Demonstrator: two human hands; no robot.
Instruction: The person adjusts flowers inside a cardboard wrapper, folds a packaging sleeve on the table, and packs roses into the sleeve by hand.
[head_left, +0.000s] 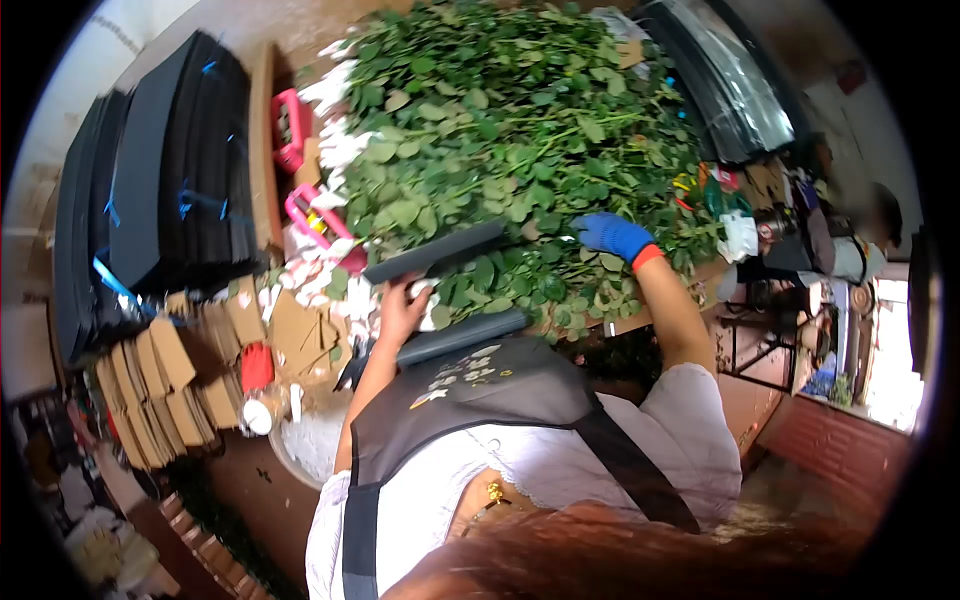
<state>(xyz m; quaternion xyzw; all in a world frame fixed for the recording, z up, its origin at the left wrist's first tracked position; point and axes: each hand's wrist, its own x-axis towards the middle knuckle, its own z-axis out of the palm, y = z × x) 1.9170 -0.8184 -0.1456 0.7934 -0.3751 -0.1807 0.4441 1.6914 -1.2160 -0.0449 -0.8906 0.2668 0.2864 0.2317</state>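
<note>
1. Reaching into the heap, the right hand, in a blue glove with a red cuff, lies on top of the leafy stems. Its fingers are curled down into the foliage. Whether they have closed on a stem I cannot tell, since the leaves hide the fingertips.

2. The left hand is bare and sits at the near edge of the heap, between two dark grey flat pieces. Its fingers are bent around something pale, and the hand touches the underside of the upper dark strip. The grip looks closed, probably to steady that piece while the other hand works.

3. The lower dark strip lies just beside the person's chest, against the dark apron. That keeps it within reach of the left hand.

4. The stems are piled thick across the worktop, leaves toward the person, so either hand can draw from them without stepping.

5. Left of the heap, folded cardboard pieces stand fanned in a row near a red cup. Stacks of black sheets lean behind them. Two pink tools rest by the leaves.

6. Another person is well apart at the right.
</note>
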